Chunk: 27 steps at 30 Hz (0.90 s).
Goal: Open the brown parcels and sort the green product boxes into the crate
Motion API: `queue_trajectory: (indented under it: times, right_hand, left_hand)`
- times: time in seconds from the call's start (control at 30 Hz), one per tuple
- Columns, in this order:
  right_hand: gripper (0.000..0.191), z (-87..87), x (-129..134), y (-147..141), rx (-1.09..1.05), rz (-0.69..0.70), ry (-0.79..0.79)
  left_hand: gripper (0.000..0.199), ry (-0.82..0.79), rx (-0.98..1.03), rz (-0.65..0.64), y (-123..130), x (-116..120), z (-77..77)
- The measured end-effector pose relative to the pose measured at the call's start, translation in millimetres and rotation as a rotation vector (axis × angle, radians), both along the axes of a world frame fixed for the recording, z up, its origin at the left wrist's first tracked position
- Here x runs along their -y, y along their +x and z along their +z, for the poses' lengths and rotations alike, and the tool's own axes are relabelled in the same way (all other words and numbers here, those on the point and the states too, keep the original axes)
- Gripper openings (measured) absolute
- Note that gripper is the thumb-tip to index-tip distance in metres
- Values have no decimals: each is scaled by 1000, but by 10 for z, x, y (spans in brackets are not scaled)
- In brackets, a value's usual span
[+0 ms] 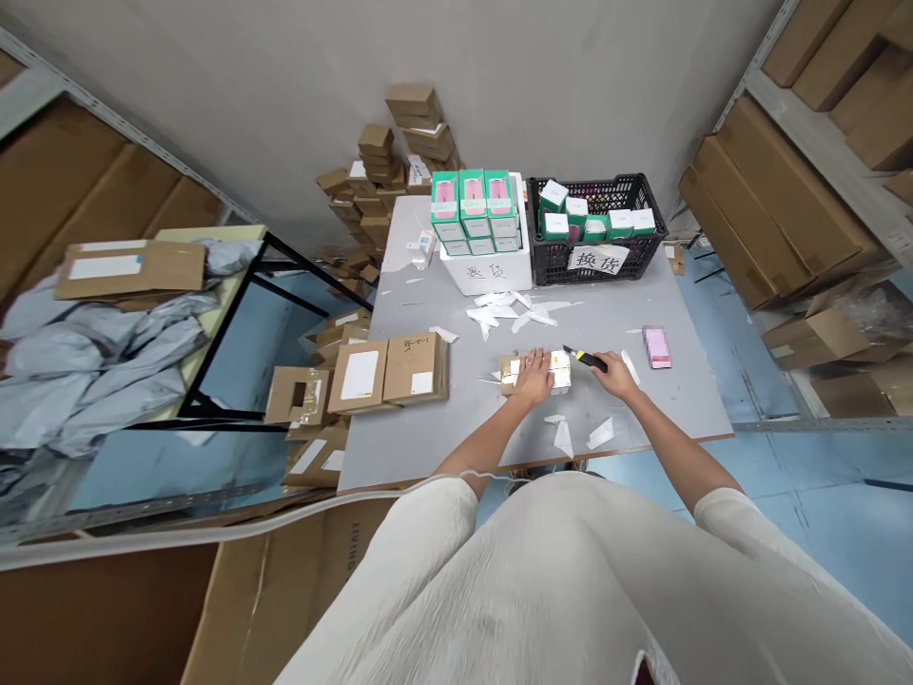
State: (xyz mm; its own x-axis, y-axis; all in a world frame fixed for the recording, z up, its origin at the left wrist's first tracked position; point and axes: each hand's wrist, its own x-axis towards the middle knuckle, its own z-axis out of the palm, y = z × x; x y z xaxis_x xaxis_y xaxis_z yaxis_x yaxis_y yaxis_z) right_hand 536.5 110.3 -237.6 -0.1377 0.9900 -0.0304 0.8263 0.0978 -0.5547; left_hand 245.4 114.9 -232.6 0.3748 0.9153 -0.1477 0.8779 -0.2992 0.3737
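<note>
My left hand (pixel 534 377) lies across a small cardboard box (pixel 509 373), its fingers reaching over the top to the far edge and holding it down on the grey table (pixel 471 428). White labels and tape (pixel 560 372) cover the box's right end. A black and yellow box cutter (pixel 589 359) is in my right hand (pixel 616 376), whose fingers are closed round the handle. Its blade points left, just above and beside the box's right end. Torn white paper scraps (pixel 563 438) lie in front of the box, and several more (pixel 499 310) lie behind it.
Two closed cardboard boxes (pixel 389 369) stand at the table's left. Behind are a white bin (pixel 488 275) of green-and-pink boxes and a black crate (pixel 606 190) of green-and-white boxes. A pink phone-like item (pixel 657 347) lies at right. A cable (pixel 285 518) crosses at lower left.
</note>
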Motion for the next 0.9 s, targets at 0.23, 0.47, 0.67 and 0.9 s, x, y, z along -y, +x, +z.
queue_trajectory:
  times: [0.23,0.47,0.67,0.9]
  right_hand:
    - [44,67,-394,-738,-143,105,-39]
    - [36,191,-470,-1205,-82,182,-125]
    - [39,236,-309,-992,-38,57,-148]
    - [38,140,23,-749,-202,-116,-194]
  left_hand:
    - [75,18,-34,-19,-365,291,79]
    - [61,29,-68,78,-523,387,167]
    - [43,-34,-74,177,-485,309,166]
    - [41,-90,40,179,-368,144,233]
